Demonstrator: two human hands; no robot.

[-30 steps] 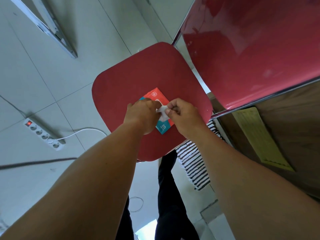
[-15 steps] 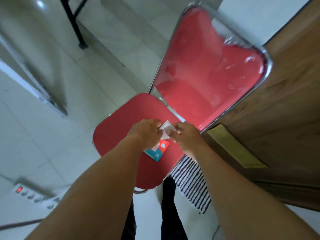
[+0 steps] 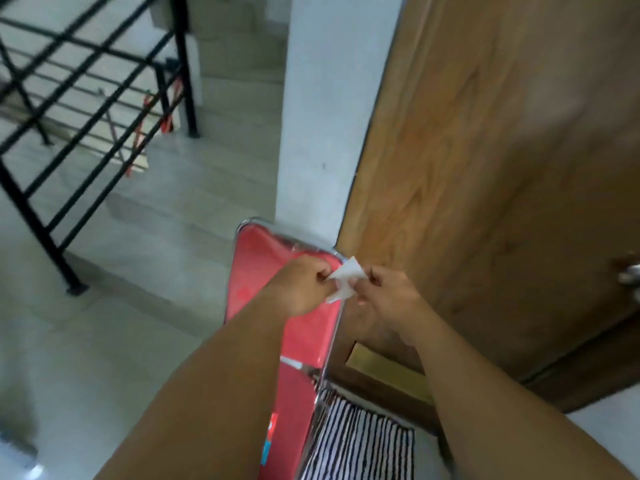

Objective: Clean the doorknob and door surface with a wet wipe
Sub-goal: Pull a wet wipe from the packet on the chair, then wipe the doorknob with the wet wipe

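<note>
A small white wet wipe (image 3: pixel 344 280) is pinched between my left hand (image 3: pixel 302 285) and my right hand (image 3: pixel 388 293), held in the air in front of a red chair's backrest. The brown wooden door (image 3: pixel 485 161) fills the right side of the view. Its metal doorknob (image 3: pixel 630 273) shows at the far right edge, well to the right of my hands. The red and blue wipe pack (image 3: pixel 271 436) lies on the chair seat, mostly hidden behind my left forearm.
The red chair (image 3: pixel 263 271) with a chrome frame stands against the door's edge. A striped mat (image 3: pixel 360 445) lies on the floor below it. A white wall pillar (image 3: pixel 318 133) rises left of the door. Black stair railing (image 3: pixel 69 109) stands at far left.
My view has tilted up from the chair seat to the door. Both hands have lifted the wipe off the pack and now hold it at the height of the chair back.
</note>
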